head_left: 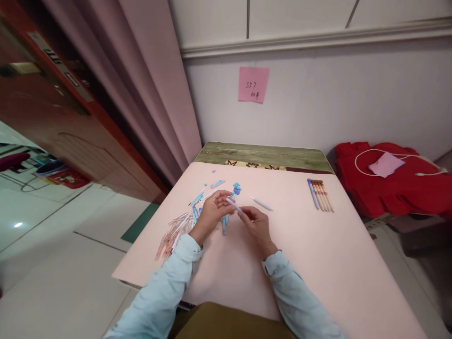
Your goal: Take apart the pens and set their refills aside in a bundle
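Note:
Both hands meet over a pale pink table [318, 254]. My left hand [212, 213] and my right hand [257, 225] are each pinched on one end of a pale pen barrel [233, 204] held between them. Just under and left of the left hand lies a scatter of blue pen parts [197, 197] and a heap of thin clear and pink refills [173, 233]. Another pale barrel [262, 204] lies loose on the table right of my hands. A small blue cluster of caps [237, 189] sits just beyond the held barrel.
A neat row of finished pens [320, 194], one blue and several orange-brown, lies at the far right of the table. Beyond it are a green board [264, 154], a red cloth with a white cable [391, 179], a pink wall note [253, 84] and a curtain [148, 94] at left.

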Demonstrator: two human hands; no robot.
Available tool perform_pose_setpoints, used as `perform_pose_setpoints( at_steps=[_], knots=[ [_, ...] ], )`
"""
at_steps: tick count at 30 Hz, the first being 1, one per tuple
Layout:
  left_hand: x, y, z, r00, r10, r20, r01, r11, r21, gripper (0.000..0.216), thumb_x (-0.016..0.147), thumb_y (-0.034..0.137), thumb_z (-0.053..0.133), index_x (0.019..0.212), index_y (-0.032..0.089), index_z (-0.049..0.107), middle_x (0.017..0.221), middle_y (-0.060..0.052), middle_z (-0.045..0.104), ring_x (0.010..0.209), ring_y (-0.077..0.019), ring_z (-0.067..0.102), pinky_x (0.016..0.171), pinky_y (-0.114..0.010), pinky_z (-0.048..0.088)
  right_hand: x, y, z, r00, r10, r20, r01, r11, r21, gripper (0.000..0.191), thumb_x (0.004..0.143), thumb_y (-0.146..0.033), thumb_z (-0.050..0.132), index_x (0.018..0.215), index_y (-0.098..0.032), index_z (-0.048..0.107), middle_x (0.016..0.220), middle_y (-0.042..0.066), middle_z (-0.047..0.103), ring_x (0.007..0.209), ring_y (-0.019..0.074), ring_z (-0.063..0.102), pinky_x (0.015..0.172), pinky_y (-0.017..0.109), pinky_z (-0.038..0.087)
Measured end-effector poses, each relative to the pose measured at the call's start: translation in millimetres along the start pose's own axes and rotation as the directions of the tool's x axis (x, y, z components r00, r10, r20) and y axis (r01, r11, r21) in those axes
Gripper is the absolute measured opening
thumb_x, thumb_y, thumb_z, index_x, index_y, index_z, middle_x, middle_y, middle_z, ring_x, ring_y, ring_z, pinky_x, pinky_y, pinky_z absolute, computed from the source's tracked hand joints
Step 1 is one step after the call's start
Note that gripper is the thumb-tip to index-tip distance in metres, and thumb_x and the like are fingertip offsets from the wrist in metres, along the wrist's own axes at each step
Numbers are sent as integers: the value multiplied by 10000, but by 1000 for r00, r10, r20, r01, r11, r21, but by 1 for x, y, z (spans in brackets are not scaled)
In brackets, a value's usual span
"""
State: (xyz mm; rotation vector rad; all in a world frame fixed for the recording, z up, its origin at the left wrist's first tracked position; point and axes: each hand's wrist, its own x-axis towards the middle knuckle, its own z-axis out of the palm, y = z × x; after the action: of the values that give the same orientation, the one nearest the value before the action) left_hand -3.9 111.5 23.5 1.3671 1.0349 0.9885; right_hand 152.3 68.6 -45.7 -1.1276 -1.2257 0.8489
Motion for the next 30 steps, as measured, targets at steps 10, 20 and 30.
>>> perform_pose_setpoints(
  at_steps=[10, 20, 30],
  knots=[
    [-14, -11, 11, 983, -73, -170, 36, 976, -213, 280, 641, 322, 810, 792, 153, 646, 621, 30, 592, 510, -78, 508, 509, -217, 405, -6, -7, 8, 979, 117, 168, -160, 950, 270, 267, 772, -419, 732, 907, -189, 727, 789, 29, 706, 682, 156, 616, 643, 273, 507],
    [-13, 2, -38, 915, 58, -398, -50, 998, 30, 341, 649, 327, 772, 919, 163, 644, 802, -13, 663, 676, -129, 581, 605, -248, 433, -4, 11, 0, 990, 144, -15, -138, 972, 188, 290, 769, -440, 704, 887, -175, 723, 738, 26, 671, 667, 160, 584, 646, 285, 481],
    [-41, -20, -67, 986, 147, -79, 11, 414, 910, 107, 753, 170, 592, 675, 206, 654, 753, -32, 658, 811, -205, 578, 748, -311, 401, -1, 9, -9, 961, 205, -186, -193, 978, 82, 408, 771, -510, 662, 887, -125, 731, 628, 6, 582, 584, 137, 485, 557, 261, 400]
  ],
)
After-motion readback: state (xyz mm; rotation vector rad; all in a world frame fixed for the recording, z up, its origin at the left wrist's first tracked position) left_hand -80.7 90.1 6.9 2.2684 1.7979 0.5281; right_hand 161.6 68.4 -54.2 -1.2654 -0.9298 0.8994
